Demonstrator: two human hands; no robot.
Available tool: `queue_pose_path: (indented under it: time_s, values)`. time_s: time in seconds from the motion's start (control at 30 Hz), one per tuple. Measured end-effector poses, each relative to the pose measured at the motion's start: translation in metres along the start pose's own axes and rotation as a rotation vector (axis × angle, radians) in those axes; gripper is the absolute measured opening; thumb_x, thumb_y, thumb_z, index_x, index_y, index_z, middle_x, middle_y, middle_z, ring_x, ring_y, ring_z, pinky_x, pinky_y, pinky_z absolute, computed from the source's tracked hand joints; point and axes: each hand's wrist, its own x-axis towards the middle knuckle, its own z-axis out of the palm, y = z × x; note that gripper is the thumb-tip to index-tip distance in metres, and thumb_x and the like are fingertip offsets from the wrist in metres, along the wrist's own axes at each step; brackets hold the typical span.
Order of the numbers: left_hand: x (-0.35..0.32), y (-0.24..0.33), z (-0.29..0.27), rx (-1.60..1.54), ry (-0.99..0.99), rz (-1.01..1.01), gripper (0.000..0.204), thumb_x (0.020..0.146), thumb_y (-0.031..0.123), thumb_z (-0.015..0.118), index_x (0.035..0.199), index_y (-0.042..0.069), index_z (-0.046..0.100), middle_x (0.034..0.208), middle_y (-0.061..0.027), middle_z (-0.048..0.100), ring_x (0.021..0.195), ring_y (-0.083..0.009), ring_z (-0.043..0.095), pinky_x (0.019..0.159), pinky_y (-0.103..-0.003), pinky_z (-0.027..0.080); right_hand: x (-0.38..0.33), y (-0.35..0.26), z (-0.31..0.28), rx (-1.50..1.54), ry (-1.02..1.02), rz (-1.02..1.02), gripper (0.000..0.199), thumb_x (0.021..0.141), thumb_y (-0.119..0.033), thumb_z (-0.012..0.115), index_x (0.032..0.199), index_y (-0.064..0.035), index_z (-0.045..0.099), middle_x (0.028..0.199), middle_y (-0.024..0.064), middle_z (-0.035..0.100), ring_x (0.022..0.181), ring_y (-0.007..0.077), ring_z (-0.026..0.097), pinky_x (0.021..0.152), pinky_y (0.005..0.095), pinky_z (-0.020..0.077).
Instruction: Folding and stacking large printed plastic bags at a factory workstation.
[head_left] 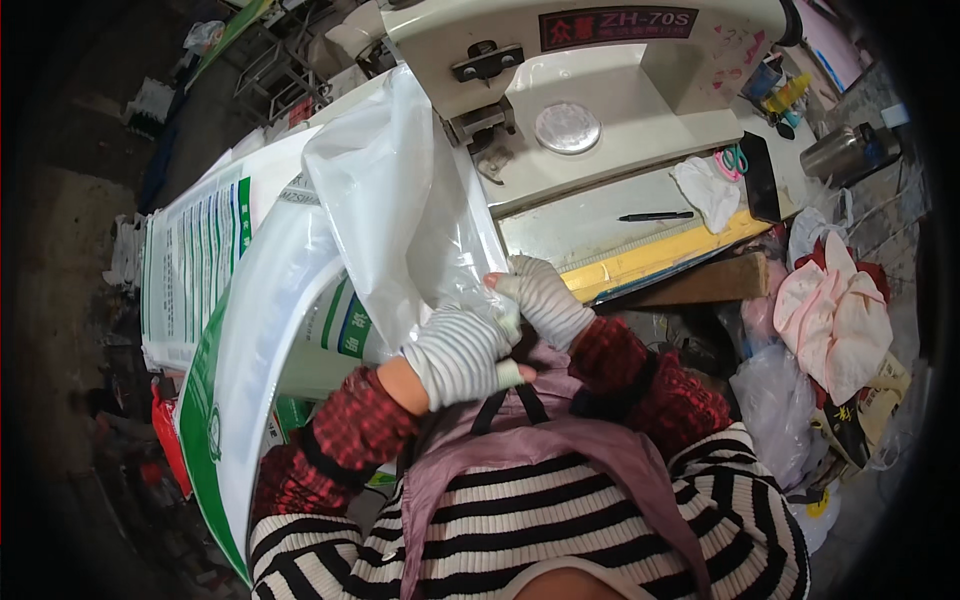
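My left hand (455, 355), in a striped fingerless glove, is closed on the lower edge of a clear plastic bag (370, 190). My right hand (543, 300), gloved the same way, pinches the bag's edge just to the right, thumb on top. The bag spreads up and away from my hands, wrinkled and shiny, against the sewing machine's bed. To its left a white and green printed sack (250, 370) curves down past my left forearm. Part of the sack shows behind the plastic. The fingers' undersides are hidden.
Ahead stands a large cream sewing machine (600, 90) with a round plate (567, 128) on its bed. A black pen (655, 216), white cloth (708, 192) and scissors (733, 160) lie right. Stacked printed sacks (195, 270) lie left; a metal flask (840, 155) and pink cloth (835, 315) are far right.
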Motion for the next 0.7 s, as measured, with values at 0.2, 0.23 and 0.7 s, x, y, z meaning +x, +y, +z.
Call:
queue_pose_path:
  time_s: [0.2, 0.23, 0.7]
  values:
    - [0.021, 0.023, 0.037, 0.303, -0.044, 0.031, 0.023, 0.085, 0.015, 0.051, 0.086, 0.003, 0.070, 0.073, -0.0153, 0.066, 0.066, -0.0317, 0.065, 0.058, -0.045, 0.049, 0.010, -0.018, 0.008, -0.943, 0.111, -0.045, 0.048, 0.086, -0.032, 0.060, 0.112, 0.0090, 0.058, 0.100, 0.0306, 0.063, 0.099, 0.0404, 0.061, 0.089, 0.0420, 0.0474]
    - [0.027, 0.020, 0.029, 0.309, -0.038, 0.033, 0.023, 0.085, 0.015, 0.051, 0.086, 0.003, 0.070, 0.073, -0.0153, 0.066, 0.066, -0.0317, 0.065, 0.058, -0.045, 0.049, 0.014, -0.019, 0.008, -0.953, 0.149, -0.039, 0.049, 0.086, -0.032, 0.060, 0.114, 0.0081, 0.058, 0.102, 0.0309, 0.063, 0.100, 0.0398, 0.062, 0.089, 0.0416, 0.0475]
    - [0.081, -0.145, -0.021, 0.346, 0.424, -0.147, 0.022, 0.088, 0.017, 0.052, 0.090, 0.002, 0.068, 0.077, -0.0211, 0.066, 0.070, -0.0341, 0.066, 0.065, -0.046, 0.051, 0.055, -0.047, -0.002, -0.244, 0.033, 0.215, 0.044, 0.089, -0.046, 0.060, 0.078, -0.0029, 0.060, 0.051, 0.0055, 0.053, 0.040, 0.0103, 0.044, 0.040, 0.0234, 0.0367]
